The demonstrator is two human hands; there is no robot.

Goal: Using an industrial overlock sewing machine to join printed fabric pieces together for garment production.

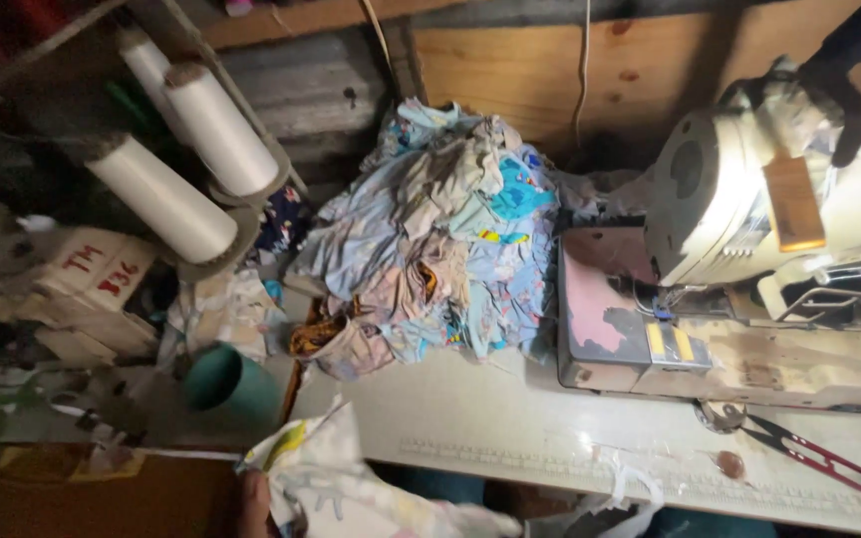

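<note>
Printed cloth (351, 488) at the bottom edge, over the worktop (510, 418) rim — pinched by a hand (254, 503), which one unclear, only fingers showing. Beyond: fabric pile (440, 239), thread cones (191, 149), sewing machine (749, 219), red snips (819, 458).

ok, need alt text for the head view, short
A hand at the bottom edge grips a pale printed cloth at the front of a sewing table. Behind it lies a heap of blue and beige fabric pieces, with a worn cream sewing machine to the right, red thread snips in front of it, and white thread cones to the left.
</note>
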